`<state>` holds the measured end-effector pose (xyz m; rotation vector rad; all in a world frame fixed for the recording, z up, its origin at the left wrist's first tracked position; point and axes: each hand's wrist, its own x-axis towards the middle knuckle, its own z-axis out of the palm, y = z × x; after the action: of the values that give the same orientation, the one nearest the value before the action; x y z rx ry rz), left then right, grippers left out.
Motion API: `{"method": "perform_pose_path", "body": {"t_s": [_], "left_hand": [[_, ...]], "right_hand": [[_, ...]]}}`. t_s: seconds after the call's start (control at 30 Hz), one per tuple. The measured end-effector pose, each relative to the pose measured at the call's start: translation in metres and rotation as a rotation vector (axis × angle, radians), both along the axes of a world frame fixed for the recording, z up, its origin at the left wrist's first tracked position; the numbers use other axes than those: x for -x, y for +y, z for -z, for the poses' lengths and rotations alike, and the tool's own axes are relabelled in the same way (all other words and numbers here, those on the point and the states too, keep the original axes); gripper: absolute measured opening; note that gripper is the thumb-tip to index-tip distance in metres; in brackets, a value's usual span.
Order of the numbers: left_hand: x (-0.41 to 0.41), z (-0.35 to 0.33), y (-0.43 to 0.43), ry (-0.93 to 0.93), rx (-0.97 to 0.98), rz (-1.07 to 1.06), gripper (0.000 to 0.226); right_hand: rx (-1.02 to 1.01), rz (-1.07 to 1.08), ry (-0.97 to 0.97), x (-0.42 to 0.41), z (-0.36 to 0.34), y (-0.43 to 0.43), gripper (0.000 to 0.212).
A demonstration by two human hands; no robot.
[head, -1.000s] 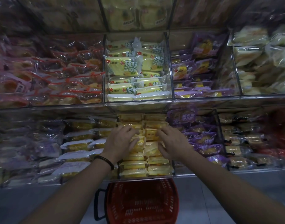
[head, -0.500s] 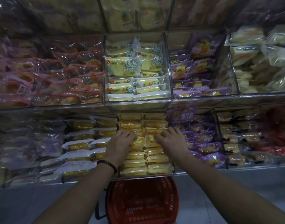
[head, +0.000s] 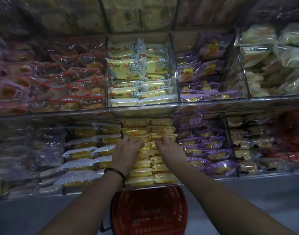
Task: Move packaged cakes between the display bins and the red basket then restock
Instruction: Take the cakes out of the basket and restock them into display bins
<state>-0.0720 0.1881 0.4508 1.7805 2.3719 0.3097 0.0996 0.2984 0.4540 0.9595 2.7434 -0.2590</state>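
Shelving of clear-walled display bins fills the dim view in stacked tiers, above a grey floor (head: 26, 216). On the upper tier, a centre bin holds pale yellow packets with green print (head: 125, 70). Red-striped packets (head: 64, 82) fill the bin to its left, and purple-and-yellow packets (head: 201, 70) the bin to its right. Pale bagged cakes (head: 264, 65) are heaped at the far right.

On the lower tier, the lower middle bin (head: 176, 181) is stacked in two columns with yellow packaged cakes (head: 142, 174). White-ended packets (head: 81, 153) lie just beside it on the left, and purple packets (head: 213, 150) on the right.

Both forearms reach up into this bin. The left hand (head: 126, 153), with a dark bracelet (head: 115, 172) on its wrist, rests on the left column. Its fingers (head: 133, 141) are bent and close together, the tips down among the wrappers. The right hand (head: 170, 150) lies on the right column, its fingers (head: 164, 139) bent the same way. One yellow packet sits tilted between the two hands, touching both. Whether either hand actually pinches a packet cannot be told.

More yellow cakes lie beyond the fingertips and below the wrists. The red basket (head: 148, 212) stands on the floor directly under the bin, between the forearms, with a black handle (head: 103, 226) at its left.
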Motion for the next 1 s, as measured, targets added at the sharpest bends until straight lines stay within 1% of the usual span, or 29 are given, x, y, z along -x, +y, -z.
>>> {"method": "perform_pose_path", "body": {"t_s": [0.07, 0.1, 0.17, 0.23, 0.37, 0.43, 0.53, 0.63, 0.7, 0.73, 0.83, 0.87, 1.0], "left_hand": [[-0.003, 0.001, 0.0, 0.036, -0.005, 0.009, 0.043], [-0.004, 0.002, 0.001, 0.054, -0.004, 0.011, 0.043], [-0.005, 0.003, 0.0, 0.077, 0.004, 0.006, 0.045], [-0.008, -0.003, -0.003, 0.102, 0.006, -0.032, 0.05], [-0.022, -0.019, -0.019, 0.142, 0.012, -0.142, 0.056], [-0.034, -0.023, -0.031, 0.132, 0.026, -0.163, 0.053], [-0.057, -0.027, -0.049, 0.04, 0.044, -0.18, 0.047], [-0.079, -0.034, -0.059, 0.007, 0.071, -0.144, 0.034], [-0.091, -0.038, -0.059, -0.014, 0.088, -0.105, 0.028], [-0.096, -0.041, -0.057, -0.032, 0.098, -0.084, 0.028], [-0.106, -0.046, -0.045, -0.096, 0.073, -0.002, 0.026], [-0.109, -0.048, -0.039, -0.119, 0.066, 0.027, 0.025], [-0.125, -0.053, -0.006, -0.142, 0.042, 0.112, 0.024]], "right_hand": [[0.054, 0.017, 0.05, -0.003, 0.0, 0.0, 0.072], [0.079, 0.033, 0.067, -0.004, -0.002, -0.001, 0.076], [0.11, 0.051, 0.099, -0.009, -0.007, -0.003, 0.077], [0.09, 0.024, 0.134, -0.019, -0.008, -0.005, 0.071], [-0.011, -0.026, 0.214, -0.043, -0.004, 0.0, 0.048], [0.0, -0.012, 0.273, -0.055, 0.003, 0.002, 0.041], [0.026, 0.027, 0.346, -0.074, 0.009, 0.004, 0.035], [0.055, 0.096, 0.377, -0.09, 0.005, 0.004, 0.03], [0.065, 0.154, 0.376, -0.103, -0.003, 0.005, 0.024], [0.066, 0.179, 0.354, -0.111, -0.008, 0.005, 0.025], [0.067, 0.261, 0.235, -0.135, -0.025, 0.003, 0.038], [0.066, 0.295, 0.213, -0.144, -0.03, 0.001, 0.038], [0.02, 0.39, 0.16, -0.177, -0.042, 0.01, 0.03]]}}
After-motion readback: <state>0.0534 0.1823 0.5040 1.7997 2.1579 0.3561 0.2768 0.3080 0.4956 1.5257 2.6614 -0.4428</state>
